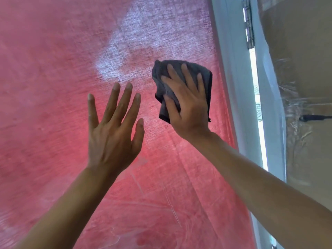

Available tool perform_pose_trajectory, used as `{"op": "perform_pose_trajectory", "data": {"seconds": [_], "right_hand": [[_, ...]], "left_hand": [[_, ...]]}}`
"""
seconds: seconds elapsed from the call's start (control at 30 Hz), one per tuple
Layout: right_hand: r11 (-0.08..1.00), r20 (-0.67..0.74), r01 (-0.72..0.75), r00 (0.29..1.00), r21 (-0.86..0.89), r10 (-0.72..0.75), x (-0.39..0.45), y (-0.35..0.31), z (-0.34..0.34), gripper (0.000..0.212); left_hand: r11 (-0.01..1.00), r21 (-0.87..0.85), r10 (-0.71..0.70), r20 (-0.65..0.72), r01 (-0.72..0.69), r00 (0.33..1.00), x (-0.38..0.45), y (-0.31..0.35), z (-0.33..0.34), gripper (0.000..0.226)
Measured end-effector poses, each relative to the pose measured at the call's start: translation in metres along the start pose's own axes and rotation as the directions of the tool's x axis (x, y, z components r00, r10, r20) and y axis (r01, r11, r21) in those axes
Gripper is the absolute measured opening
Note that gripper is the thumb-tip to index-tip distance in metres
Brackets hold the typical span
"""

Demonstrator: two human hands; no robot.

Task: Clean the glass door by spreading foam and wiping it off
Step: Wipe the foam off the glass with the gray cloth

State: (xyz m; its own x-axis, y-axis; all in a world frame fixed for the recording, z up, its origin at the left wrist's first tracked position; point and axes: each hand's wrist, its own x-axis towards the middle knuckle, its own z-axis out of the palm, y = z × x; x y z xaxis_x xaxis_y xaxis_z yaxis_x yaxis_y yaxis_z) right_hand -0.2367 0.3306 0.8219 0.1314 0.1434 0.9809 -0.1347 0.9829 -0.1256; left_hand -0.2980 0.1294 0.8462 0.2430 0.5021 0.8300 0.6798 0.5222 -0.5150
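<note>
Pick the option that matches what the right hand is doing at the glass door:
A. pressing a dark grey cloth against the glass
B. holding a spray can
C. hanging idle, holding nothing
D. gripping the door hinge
A: the right hand lies with spread fingers over the dark grey cloth, pressing it to the glass door.

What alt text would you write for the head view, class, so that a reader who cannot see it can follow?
A person's right hand presses a dark grey cloth flat against a glass door backed by red fabric, just below a whitish foam haze. The left hand is raised beside it, fingers spread and holding nothing. A white door frame with a metal hinge runs down the right.
</note>
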Motion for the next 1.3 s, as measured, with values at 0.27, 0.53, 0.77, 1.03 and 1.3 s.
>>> {"op": "perform_pose_trajectory", "data": {"seconds": [0.27, 0.53, 0.77, 1.03, 1.3], "right_hand": [[0.999, 0.114, 0.027, 0.993, -0.021, -0.025, -0.087, 0.031, -0.04, 0.032], [0.993, -0.047, -0.117, 0.992, 0.009, 0.117, 0.006, 0.002, -0.005, 0.035], [0.99, 0.082, 0.142, 0.987, 0.0, -0.141, 0.021, 0.026, -0.022, 0.035], [0.999, 0.024, 0.043, 0.999, -0.002, -0.043, 0.049, -0.02, 0.004, 0.036], [0.992, -0.082, -0.122, 0.989, -0.011, 0.121, 0.094, -0.012, 0.003, 0.036]], "left_hand": [[1.0, 0.004, 0.011, 0.001, -0.011, 1.0, 0.023, 0.004, 0.006, 0.049], [1.0, 0.019, 0.009, -0.014, -0.009, 1.0, 0.033, -0.006, 0.004, 0.049], [0.998, 0.042, 0.035, 0.004, -0.035, 0.999, 0.033, -0.023, -0.005, 0.049], [0.998, 0.058, -0.005, -0.073, 0.009, 0.997, 0.054, -0.043, -0.015, 0.051], [0.997, 0.077, 0.003, -0.039, 0.0, 0.999, 0.058, -0.062, -0.023, 0.052]]}}
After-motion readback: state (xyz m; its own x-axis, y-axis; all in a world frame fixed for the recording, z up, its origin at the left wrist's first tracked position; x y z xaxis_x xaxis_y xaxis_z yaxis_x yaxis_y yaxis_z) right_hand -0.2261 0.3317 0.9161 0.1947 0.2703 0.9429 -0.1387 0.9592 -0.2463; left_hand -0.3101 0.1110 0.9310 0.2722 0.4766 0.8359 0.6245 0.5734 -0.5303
